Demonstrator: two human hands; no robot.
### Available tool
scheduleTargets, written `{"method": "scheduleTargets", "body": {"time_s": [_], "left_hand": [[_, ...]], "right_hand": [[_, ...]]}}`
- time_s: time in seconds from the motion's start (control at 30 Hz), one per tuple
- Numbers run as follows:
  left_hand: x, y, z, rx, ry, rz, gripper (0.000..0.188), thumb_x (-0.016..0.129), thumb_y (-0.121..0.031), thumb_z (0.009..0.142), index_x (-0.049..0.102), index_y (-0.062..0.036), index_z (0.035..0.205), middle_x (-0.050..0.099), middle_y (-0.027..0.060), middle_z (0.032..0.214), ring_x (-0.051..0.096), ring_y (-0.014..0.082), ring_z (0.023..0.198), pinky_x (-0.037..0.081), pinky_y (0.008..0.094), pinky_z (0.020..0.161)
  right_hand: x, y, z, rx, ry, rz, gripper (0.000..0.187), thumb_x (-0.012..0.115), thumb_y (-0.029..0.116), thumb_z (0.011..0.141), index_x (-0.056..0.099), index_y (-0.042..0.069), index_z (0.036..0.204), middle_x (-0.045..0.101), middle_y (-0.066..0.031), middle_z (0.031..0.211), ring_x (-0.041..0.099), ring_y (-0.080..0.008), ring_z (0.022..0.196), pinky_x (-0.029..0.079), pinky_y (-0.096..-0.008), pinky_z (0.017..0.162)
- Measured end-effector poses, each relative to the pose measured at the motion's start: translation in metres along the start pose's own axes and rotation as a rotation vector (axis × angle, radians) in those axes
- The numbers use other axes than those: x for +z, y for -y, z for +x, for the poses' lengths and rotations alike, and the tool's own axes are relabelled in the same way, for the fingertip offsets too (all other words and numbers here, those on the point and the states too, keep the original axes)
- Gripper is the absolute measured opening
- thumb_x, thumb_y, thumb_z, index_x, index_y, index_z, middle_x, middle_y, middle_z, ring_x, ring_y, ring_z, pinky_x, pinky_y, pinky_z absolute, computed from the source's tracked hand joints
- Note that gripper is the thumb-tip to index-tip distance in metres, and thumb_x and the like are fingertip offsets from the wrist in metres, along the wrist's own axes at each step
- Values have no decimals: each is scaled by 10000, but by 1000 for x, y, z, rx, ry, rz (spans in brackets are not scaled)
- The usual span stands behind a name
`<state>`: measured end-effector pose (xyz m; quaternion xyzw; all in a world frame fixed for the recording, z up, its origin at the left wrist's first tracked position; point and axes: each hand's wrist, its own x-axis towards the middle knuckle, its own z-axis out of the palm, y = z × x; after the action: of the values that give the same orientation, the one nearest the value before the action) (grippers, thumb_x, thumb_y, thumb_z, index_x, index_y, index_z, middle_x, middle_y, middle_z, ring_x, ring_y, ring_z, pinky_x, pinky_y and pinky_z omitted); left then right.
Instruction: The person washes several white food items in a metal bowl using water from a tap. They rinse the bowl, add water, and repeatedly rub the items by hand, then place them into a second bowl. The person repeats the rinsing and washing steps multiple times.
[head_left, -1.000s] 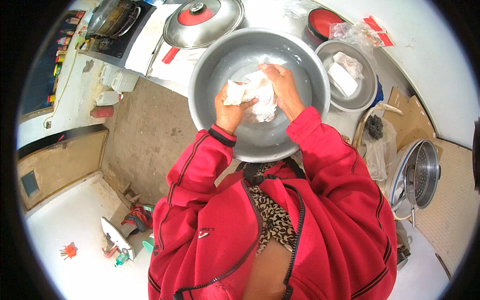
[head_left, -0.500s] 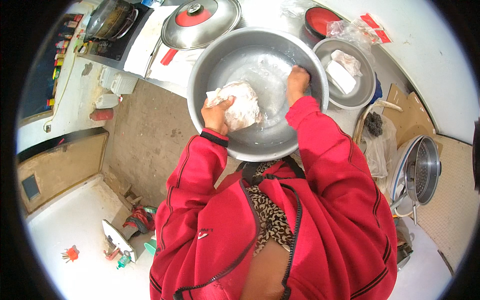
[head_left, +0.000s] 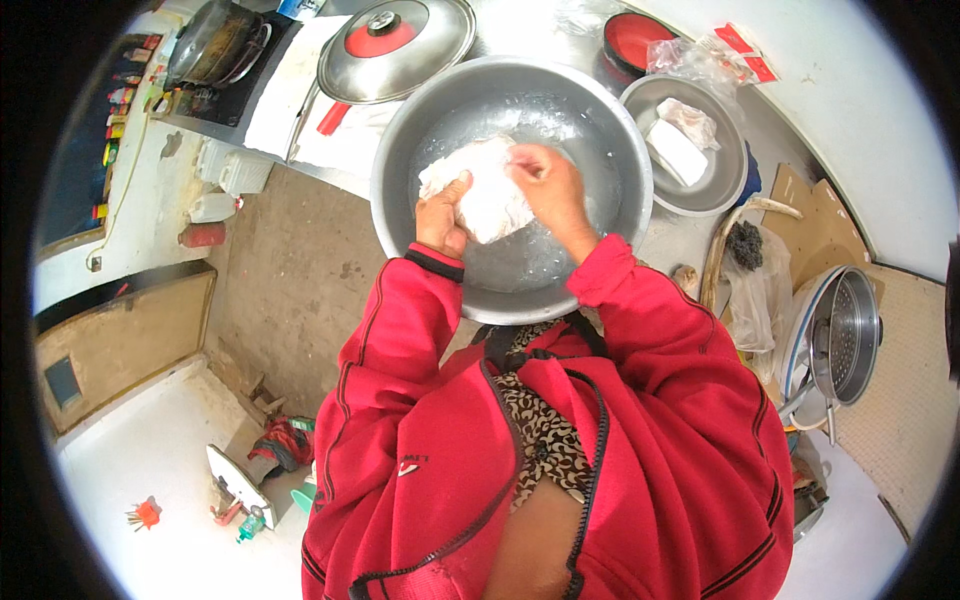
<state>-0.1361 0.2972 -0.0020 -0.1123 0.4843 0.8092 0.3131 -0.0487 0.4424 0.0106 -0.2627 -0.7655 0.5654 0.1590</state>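
Observation:
A wide grey metal basin (head_left: 622,200) with shallow water stands in front of me. Over it I hold a pale, whitish lump that looks like raw meat (head_left: 488,205). My left hand (head_left: 438,222) is closed round its left side, thumb on top. At its upper right edge my right hand (head_left: 552,190) is bent in a pinch against the surface. Overexposure washes out the lump's detail, and the right fingertips are partly hidden.
Right of the basin, a smaller grey bowl (head_left: 735,165) holds a white block (head_left: 677,152) and a pinkish-white piece (head_left: 688,122). Behind are a lidded pan (head_left: 400,60), a red bowl (head_left: 640,40) and plastic bags. A steel colander (head_left: 852,330) leans at the right.
My right hand has come from the basin's right side, near the water, to the lump. The lump has shifted slightly up and right in my left hand.

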Motion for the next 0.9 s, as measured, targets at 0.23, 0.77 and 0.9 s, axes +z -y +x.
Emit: {"method": "scheduleTargets", "body": {"time_s": [0.23, 0.77, 0.9], "left_hand": [[1, 2, -2, -4, 126, -264, 439, 673, -43, 865, 530, -35, 1280, 610, 103, 1228, 587, 261, 1133, 478, 433, 976], [11, -55, -9, -153, 503, 478, 599, 780, -339, 798, 568, 20, 1229, 661, 83, 1075, 656, 165, 875, 528, 303, 769], [27, -31, -19, 102, 339, 475, 420, 774, -88, 773, 615, -14, 1155, 688, 51, 997, 656, 163, 901, 523, 316, 807]], "right_hand": [[-13, -10, 2, 366, 195, 563, 837, 816, 293, 763, 376, -66, 1378, 554, -226, 1242, 569, -277, 1140, 483, -364, 921], [-40, 18, 27, 97, 420, 932, 515, 776, 118, 796, 555, 8, 1248, 639, -73, 1070, 611, -145, 984, 499, -276, 871], [-7, 25, 20, 18, 86, 812, 471, 783, 210, 808, 584, -8, 1175, 645, -90, 1025, 608, -142, 942, 496, -273, 833]]}}
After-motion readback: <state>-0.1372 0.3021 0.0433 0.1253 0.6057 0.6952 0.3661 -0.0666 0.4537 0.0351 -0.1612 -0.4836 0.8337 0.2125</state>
